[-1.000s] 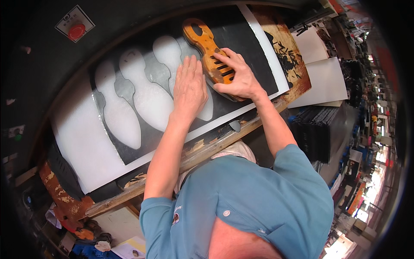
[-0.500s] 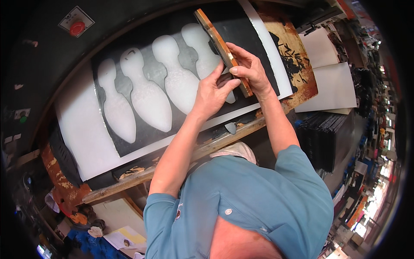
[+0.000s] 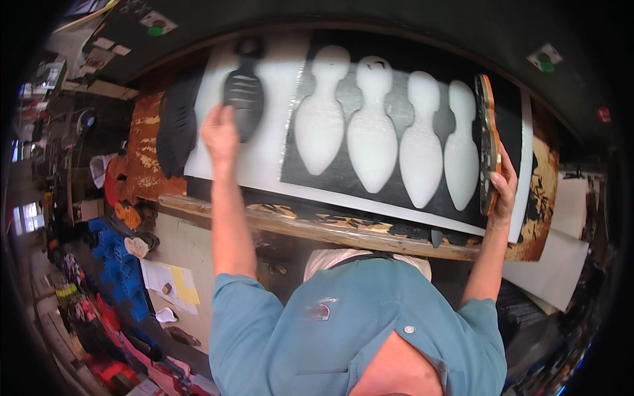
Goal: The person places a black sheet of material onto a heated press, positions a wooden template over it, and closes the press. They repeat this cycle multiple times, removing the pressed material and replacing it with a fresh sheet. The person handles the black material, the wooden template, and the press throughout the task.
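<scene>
My left hand (image 3: pixel 221 135) is closed at the lower left edge of a black slotted cut piece (image 3: pixel 246 92), round-headed with a tapered body, over the white board (image 3: pixel 281 59) at the left; both are slightly blurred. At the right, my right hand (image 3: pixel 504 185) grips a cutting die (image 3: pixel 489 132) with an orange-brown edge, tilted up on its side. It stands over the right end of a black sheet (image 3: pixel 297 158). Several pin-shaped openings in that sheet show a pale surface beneath.
Black slotted pieces (image 3: pixel 176 129) are heaped at the bench's left end. A wooden rail (image 3: pixel 317 231) runs along the front edge, with black scraps beside it. Pale sheets (image 3: pixel 555 264) stand at the right. Green buttons (image 3: pixel 156 31) sit on the dark machine behind.
My hands have moved apart. The left has left the die and gone to the far left, where it holds a black slotted piece. The right still holds the die, now at the black sheet's right end.
</scene>
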Action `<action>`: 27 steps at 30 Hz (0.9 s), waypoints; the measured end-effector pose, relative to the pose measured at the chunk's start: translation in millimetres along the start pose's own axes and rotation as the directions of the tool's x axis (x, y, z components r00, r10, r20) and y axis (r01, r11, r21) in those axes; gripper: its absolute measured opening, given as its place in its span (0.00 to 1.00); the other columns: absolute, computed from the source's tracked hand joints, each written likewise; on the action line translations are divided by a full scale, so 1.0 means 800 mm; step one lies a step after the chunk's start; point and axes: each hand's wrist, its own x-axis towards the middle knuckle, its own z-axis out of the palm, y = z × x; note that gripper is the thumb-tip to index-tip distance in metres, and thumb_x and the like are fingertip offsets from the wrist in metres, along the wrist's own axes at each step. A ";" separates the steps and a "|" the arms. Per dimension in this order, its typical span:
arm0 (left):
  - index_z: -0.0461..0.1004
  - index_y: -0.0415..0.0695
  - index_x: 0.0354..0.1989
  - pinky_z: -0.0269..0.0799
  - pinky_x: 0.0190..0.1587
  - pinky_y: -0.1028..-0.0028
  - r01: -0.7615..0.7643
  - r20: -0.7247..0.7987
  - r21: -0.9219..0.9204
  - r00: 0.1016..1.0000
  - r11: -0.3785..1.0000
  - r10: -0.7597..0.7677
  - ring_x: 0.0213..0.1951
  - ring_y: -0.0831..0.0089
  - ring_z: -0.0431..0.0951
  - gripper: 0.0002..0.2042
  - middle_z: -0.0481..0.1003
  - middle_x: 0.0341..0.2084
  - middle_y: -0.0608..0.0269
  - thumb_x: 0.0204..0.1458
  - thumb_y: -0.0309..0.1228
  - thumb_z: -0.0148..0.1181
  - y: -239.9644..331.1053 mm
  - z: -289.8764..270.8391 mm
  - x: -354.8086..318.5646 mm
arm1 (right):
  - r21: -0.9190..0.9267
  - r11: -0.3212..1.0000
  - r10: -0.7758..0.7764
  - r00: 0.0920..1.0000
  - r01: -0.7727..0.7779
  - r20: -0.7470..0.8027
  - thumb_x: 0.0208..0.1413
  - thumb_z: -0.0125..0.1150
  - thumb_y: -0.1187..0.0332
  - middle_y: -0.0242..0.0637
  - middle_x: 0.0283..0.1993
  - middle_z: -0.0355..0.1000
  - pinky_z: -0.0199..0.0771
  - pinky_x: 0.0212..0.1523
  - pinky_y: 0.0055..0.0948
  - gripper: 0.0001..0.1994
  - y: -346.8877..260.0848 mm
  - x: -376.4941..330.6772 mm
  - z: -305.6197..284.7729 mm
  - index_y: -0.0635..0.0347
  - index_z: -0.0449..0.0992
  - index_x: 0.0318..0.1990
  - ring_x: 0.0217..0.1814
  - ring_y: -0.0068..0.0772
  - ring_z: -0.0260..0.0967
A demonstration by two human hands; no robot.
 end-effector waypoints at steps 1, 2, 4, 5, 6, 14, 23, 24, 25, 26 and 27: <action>0.78 0.28 0.61 0.75 0.62 0.63 0.019 -0.117 0.072 0.993 0.997 -0.011 0.56 0.57 0.84 0.22 0.83 0.53 0.41 0.64 0.33 0.65 -0.024 -0.035 0.035 | -0.033 0.999 -0.006 1.000 0.006 0.007 0.49 0.72 0.59 0.47 0.72 0.70 0.66 0.72 0.30 0.48 0.002 0.001 -0.001 0.74 0.61 0.77 0.69 0.35 0.72; 0.80 0.30 0.59 0.76 0.61 0.64 0.023 -0.186 0.195 0.982 0.981 0.014 0.54 0.57 0.85 0.21 0.84 0.52 0.41 0.64 0.33 0.65 -0.043 -0.070 0.066 | -0.065 0.998 0.002 1.000 -0.001 0.012 0.49 0.72 0.59 0.48 0.72 0.70 0.66 0.73 0.30 0.48 0.004 0.002 -0.001 0.74 0.61 0.77 0.70 0.35 0.72; 0.80 0.31 0.59 0.77 0.60 0.63 0.091 -0.238 0.393 0.971 0.915 0.006 0.52 0.55 0.86 0.21 0.84 0.50 0.40 0.63 0.34 0.66 -0.071 -0.119 0.105 | -0.124 0.992 0.008 1.000 -0.005 0.020 0.49 0.72 0.60 0.48 0.73 0.69 0.66 0.72 0.31 0.48 0.007 0.004 -0.001 0.74 0.61 0.77 0.70 0.35 0.72; 0.80 0.31 0.59 0.77 0.59 0.63 0.153 -0.242 0.526 0.970 0.836 -0.025 0.52 0.55 0.86 0.21 0.84 0.50 0.40 0.63 0.34 0.66 -0.079 -0.135 0.116 | -0.134 0.991 -0.008 1.000 0.011 0.017 0.49 0.72 0.60 0.49 0.73 0.69 0.67 0.73 0.32 0.48 0.007 0.004 0.001 0.73 0.61 0.77 0.71 0.36 0.71; 0.80 0.31 0.59 0.77 0.60 0.63 0.056 -0.253 0.611 0.959 0.790 0.127 0.53 0.55 0.85 0.22 0.84 0.51 0.41 0.63 0.35 0.65 -0.082 -0.139 0.119 | -0.181 0.984 0.006 1.000 -0.003 0.015 0.49 0.72 0.60 0.49 0.73 0.69 0.67 0.73 0.33 0.48 0.006 0.005 0.003 0.73 0.62 0.77 0.71 0.37 0.71; 0.77 0.33 0.64 0.69 0.69 0.59 -0.262 0.402 0.113 0.894 0.959 0.197 0.67 0.50 0.75 0.24 0.76 0.64 0.40 0.67 0.38 0.63 0.036 0.033 -0.031 | -0.862 0.507 -0.120 0.991 0.006 -0.064 0.42 0.76 0.58 0.60 0.77 0.58 0.64 0.76 0.51 0.45 0.001 -0.002 0.077 0.56 0.71 0.73 0.79 0.57 0.57; 0.75 0.29 0.65 0.73 0.63 0.61 -0.242 0.463 0.120 0.872 0.963 0.162 0.57 0.57 0.81 0.28 0.80 0.55 0.39 0.67 0.41 0.64 0.069 0.106 -0.042 | -0.895 0.309 -0.374 0.824 -0.322 -0.426 0.58 0.72 0.54 0.67 0.55 0.77 0.73 0.64 0.51 0.31 0.005 -0.013 -0.062 0.77 0.79 0.57 0.59 0.64 0.75; 0.76 0.30 0.63 0.74 0.57 0.65 -0.255 0.451 0.179 0.880 0.950 0.152 0.51 0.62 0.81 0.26 0.81 0.50 0.45 0.68 0.42 0.63 0.064 0.112 -0.029 | -0.911 0.279 -0.345 0.854 -0.304 -0.391 0.58 0.71 0.53 0.68 0.53 0.77 0.74 0.64 0.51 0.31 0.008 -0.014 -0.071 0.77 0.80 0.57 0.59 0.65 0.75; 0.78 0.31 0.61 0.75 0.51 0.68 -0.299 0.419 0.189 0.886 0.935 0.199 0.45 0.67 0.81 0.25 0.81 0.44 0.51 0.69 0.44 0.63 0.061 0.120 -0.018 | -0.901 0.259 -0.286 0.864 -0.347 -0.415 0.58 0.71 0.53 0.69 0.52 0.78 0.74 0.63 0.51 0.32 0.010 -0.015 -0.079 0.77 0.80 0.56 0.58 0.67 0.76; 0.80 0.31 0.58 0.76 0.46 0.72 -0.270 0.402 0.231 0.901 0.935 0.161 0.39 0.72 0.81 0.25 0.82 0.38 0.56 0.69 0.45 0.63 0.060 0.127 -0.009 | -0.890 0.244 -0.246 0.864 -0.385 -0.440 0.57 0.72 0.53 0.70 0.54 0.78 0.75 0.63 0.51 0.32 0.013 -0.014 -0.083 0.78 0.79 0.57 0.59 0.67 0.76; 0.81 0.33 0.55 0.72 0.40 0.74 -0.191 0.471 0.157 0.877 0.969 0.096 0.35 0.76 0.77 0.23 0.79 0.33 0.61 0.70 0.46 0.62 0.060 0.132 -0.002 | -0.890 0.280 -0.333 0.833 -0.360 -0.441 0.57 0.72 0.52 0.70 0.53 0.78 0.75 0.62 0.51 0.33 0.014 -0.013 -0.084 0.77 0.79 0.58 0.58 0.66 0.77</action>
